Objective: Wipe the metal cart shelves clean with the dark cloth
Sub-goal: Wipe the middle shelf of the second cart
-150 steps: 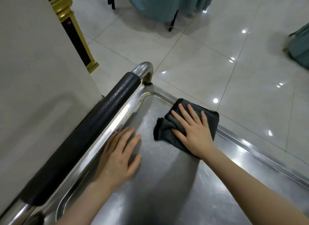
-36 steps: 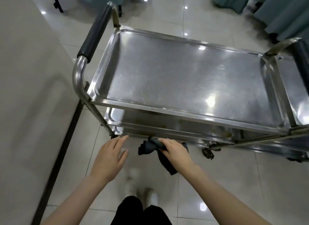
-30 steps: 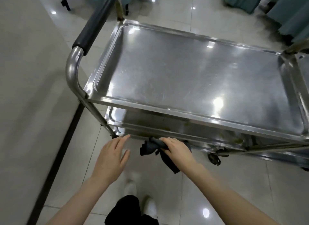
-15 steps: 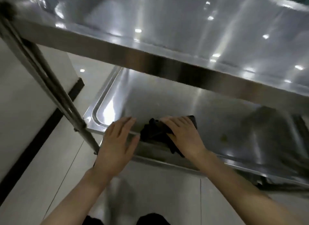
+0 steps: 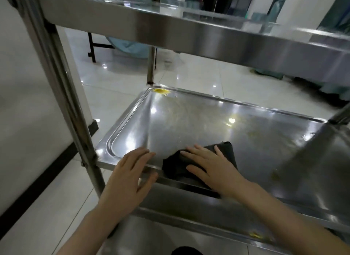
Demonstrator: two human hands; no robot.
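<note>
The fingers (image 5: pixel 203 153) of our right hand (image 5: pixel 210 171) lie straight and a little spread, pressing the cloth (image 5: pixel 175 166) flat so the palm can push it along. The left hand (image 5: pixel 128 177), fingers straight, close together and holding nothing, rests on the near rim of the middle shelf (image 5: pixel 208 125), likely for balance. The cloth, dark and bunched in folds, sits at the shelf's near left, lapping its edge; farther out, dull smears (image 5: pixel 189 110) and a yellow stain (image 5: pixel 161 91) in the far left corner await wiping.
</note>
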